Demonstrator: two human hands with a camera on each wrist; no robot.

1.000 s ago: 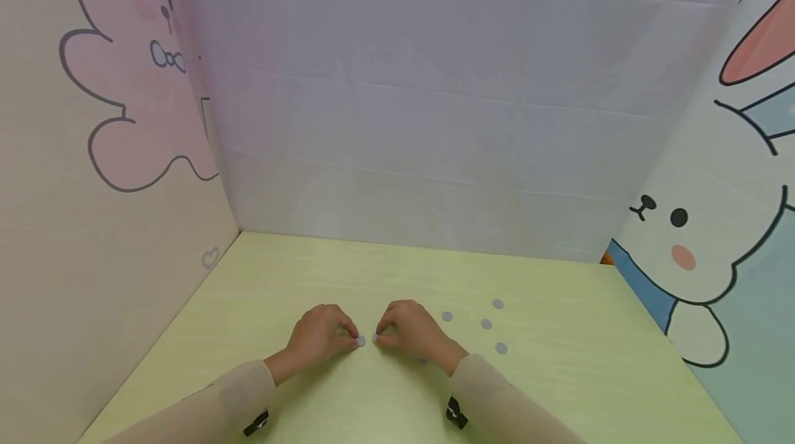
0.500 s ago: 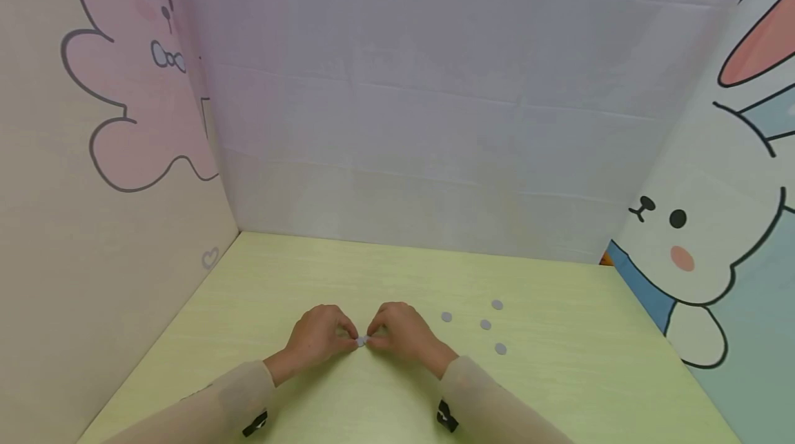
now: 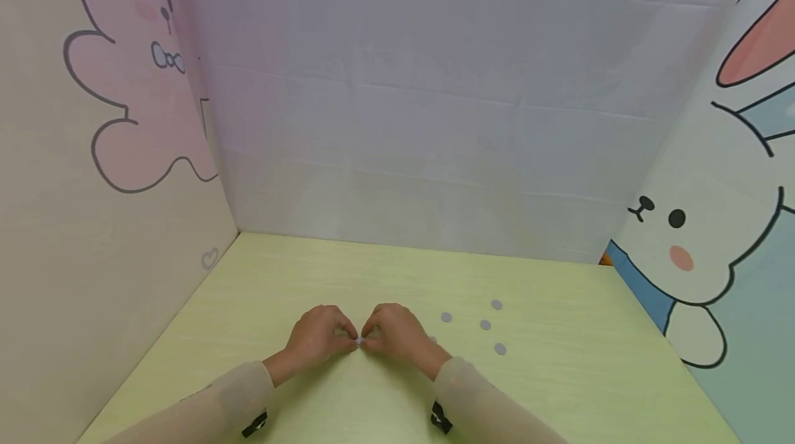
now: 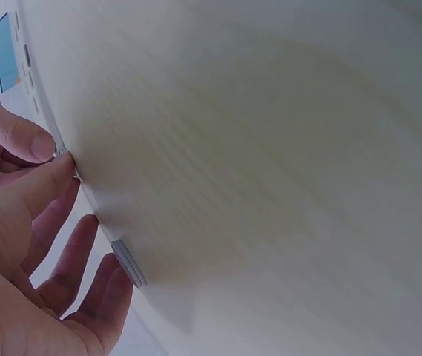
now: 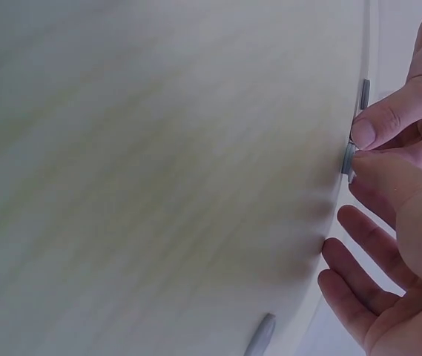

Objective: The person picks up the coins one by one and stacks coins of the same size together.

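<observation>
My left hand (image 3: pixel 317 333) and right hand (image 3: pixel 399 335) meet fingertip to fingertip low over the pale yellow table. Each pinches at a small round grey disc (image 3: pixel 359 342) between thumb and forefinger; the fingers cover most of it. The right wrist view shows the grey edge of a pinched disc (image 5: pixel 348 159) close to the tabletop. Whether two discs overlap there cannot be told. Beside the left hand's outer fingers lies a small stack of grey discs (image 4: pixel 127 263), hidden in the head view. Near the right hand, another loose disc (image 5: pixel 260 336) lies flat.
Several more grey discs lie scattered to the right, among them a near disc (image 3: pixel 500 349) and a far disc (image 3: pixel 497 304). The yellow table (image 3: pixel 298 264) is bounded by a white back wall (image 3: pixel 397 154) and side walls with cartoon animals.
My right hand has moved left with its disc until it meets the left hand's fingertips and disc. The left hand has stayed nearly still. A disc behind the right wrist has become partly visible.
</observation>
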